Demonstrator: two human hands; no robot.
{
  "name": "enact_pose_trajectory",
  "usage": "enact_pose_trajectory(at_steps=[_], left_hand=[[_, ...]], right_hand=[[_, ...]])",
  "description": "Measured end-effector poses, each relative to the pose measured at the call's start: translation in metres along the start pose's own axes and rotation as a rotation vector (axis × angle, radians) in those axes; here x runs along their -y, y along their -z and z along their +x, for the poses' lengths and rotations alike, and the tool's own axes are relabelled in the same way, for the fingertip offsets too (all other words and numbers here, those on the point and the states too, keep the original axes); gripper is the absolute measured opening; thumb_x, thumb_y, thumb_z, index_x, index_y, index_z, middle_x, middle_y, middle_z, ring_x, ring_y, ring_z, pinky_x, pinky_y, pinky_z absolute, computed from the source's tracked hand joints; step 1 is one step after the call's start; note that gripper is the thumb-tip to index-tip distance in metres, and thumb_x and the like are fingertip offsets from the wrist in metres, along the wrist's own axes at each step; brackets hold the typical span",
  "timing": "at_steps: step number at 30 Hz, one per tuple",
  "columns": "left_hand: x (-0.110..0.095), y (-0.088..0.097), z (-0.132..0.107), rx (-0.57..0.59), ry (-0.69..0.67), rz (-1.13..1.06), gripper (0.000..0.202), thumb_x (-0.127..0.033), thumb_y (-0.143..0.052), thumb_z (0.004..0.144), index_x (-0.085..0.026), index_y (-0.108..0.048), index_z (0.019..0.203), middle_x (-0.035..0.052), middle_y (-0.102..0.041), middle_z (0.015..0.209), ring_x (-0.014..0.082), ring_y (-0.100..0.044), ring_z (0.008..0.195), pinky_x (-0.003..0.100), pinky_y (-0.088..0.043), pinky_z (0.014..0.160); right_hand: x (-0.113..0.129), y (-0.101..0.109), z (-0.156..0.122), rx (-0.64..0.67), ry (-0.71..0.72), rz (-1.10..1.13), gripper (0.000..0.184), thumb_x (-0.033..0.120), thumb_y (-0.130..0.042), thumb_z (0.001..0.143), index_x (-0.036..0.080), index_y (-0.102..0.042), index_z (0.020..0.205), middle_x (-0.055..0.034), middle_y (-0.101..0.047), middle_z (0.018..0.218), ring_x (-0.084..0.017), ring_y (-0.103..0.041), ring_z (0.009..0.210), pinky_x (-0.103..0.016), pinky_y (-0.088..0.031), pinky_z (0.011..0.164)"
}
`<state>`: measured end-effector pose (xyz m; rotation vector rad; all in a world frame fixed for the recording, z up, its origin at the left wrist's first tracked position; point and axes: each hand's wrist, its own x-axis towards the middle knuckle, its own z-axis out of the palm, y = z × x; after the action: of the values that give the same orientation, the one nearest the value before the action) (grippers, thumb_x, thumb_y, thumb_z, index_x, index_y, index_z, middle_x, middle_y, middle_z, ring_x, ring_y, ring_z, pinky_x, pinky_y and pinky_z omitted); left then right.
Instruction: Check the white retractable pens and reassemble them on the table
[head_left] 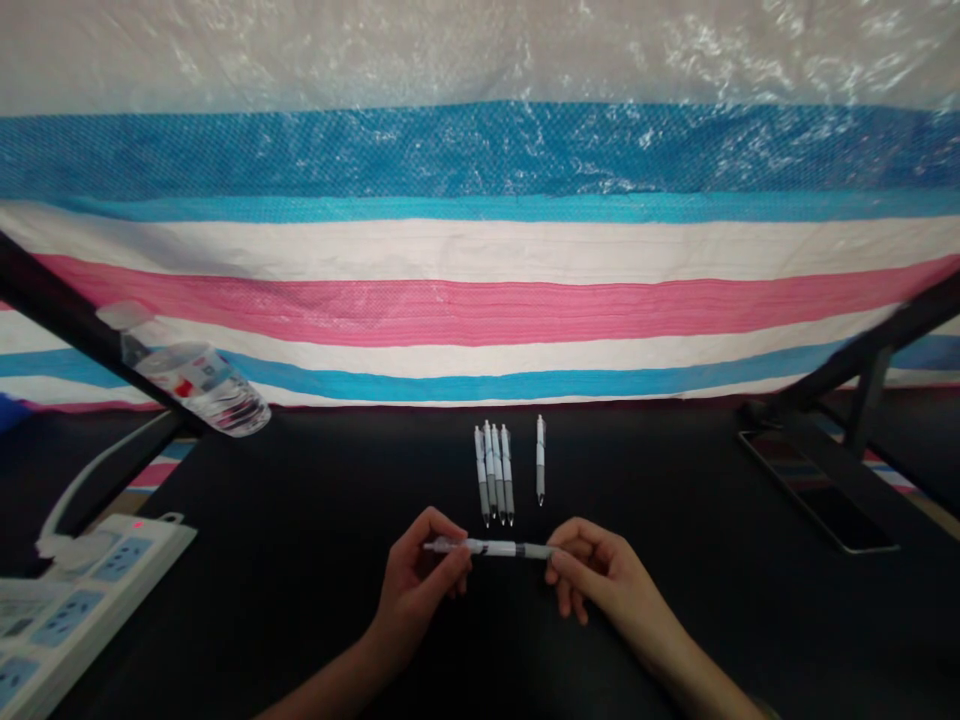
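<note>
Both my hands hold one white and grey pen (491,547) level above the black table (300,560). My left hand (417,585) pinches its left end between thumb and fingers. My right hand (592,575) grips the right end with curled fingers. Just beyond the hands, several similar pens (495,472) lie side by side, tips toward me. A single pen (540,459) lies apart to their right.
A clear water bottle (191,375) lies tilted at the far left. A white power strip (67,600) with a lit red switch sits at the left edge. A dark phone (817,490) lies at the right near a black stand. A striped tarp (480,300) hangs behind.
</note>
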<state>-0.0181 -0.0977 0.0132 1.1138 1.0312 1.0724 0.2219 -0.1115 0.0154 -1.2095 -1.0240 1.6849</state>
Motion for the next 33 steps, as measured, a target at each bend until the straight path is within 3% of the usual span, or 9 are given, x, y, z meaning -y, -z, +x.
enact_pose_trajectory(at_steps=[5, 16, 24, 29, 33], left_hand=[[0.001, 0.002, 0.002, -0.055, -0.01, -0.011, 0.026, -0.041, -0.072, 0.084, -0.017, -0.061, 0.085, -0.0033, -0.059, 0.063, 0.01, -0.053, 0.051, 0.02, -0.042, 0.048], [0.004, 0.004, 0.004, -0.154, -0.046, -0.103, 0.023, -0.037, -0.072, 0.083, -0.018, -0.06, 0.082, -0.005, -0.056, 0.056, 0.0094, -0.048, 0.049, 0.019, -0.038, 0.046], [0.003, 0.003, 0.004, -0.124, -0.028, -0.093, 0.024, -0.038, -0.072, 0.084, -0.017, -0.059, 0.084, -0.0047, -0.058, 0.058, 0.0089, -0.05, 0.049, 0.018, -0.039, 0.046], [-0.001, -0.002, 0.004, 0.004, 0.04, -0.036, 0.028, -0.04, -0.074, 0.083, -0.017, -0.058, 0.083, -0.0032, -0.061, 0.062, 0.0096, -0.055, 0.049, 0.019, -0.043, 0.045], [-0.004, -0.003, 0.003, 0.043, 0.055, -0.013, 0.03, -0.041, -0.075, 0.082, -0.017, -0.057, 0.082, -0.0025, -0.062, 0.062, 0.0104, -0.057, 0.049, 0.019, -0.045, 0.045]], right_hand=[[0.006, 0.002, -0.005, -0.06, 0.071, 0.101, 0.031, 0.04, -0.078, 0.08, 0.018, -0.057, 0.085, -0.0001, -0.068, 0.069, -0.012, -0.063, 0.052, -0.018, -0.043, 0.044], [0.003, 0.007, -0.008, -0.255, 0.17, 0.173, 0.024, 0.036, -0.074, 0.081, 0.019, -0.057, 0.079, 0.0045, -0.058, 0.056, -0.007, -0.046, 0.043, -0.018, -0.03, 0.042], [0.005, 0.004, -0.009, -0.197, 0.171, 0.136, 0.026, 0.039, -0.073, 0.083, 0.019, -0.056, 0.081, 0.0039, -0.06, 0.058, -0.007, -0.05, 0.046, -0.017, -0.036, 0.043], [0.007, -0.007, -0.01, -0.103, 0.228, -0.101, 0.03, 0.045, -0.073, 0.085, 0.019, -0.059, 0.088, -0.0054, -0.072, 0.075, -0.013, -0.06, 0.058, -0.02, -0.047, 0.048], [0.003, -0.008, -0.011, -0.093, 0.265, -0.281, 0.032, 0.05, -0.067, 0.088, 0.019, -0.064, 0.095, -0.0068, -0.074, 0.08, -0.015, -0.063, 0.059, -0.023, -0.051, 0.049]])
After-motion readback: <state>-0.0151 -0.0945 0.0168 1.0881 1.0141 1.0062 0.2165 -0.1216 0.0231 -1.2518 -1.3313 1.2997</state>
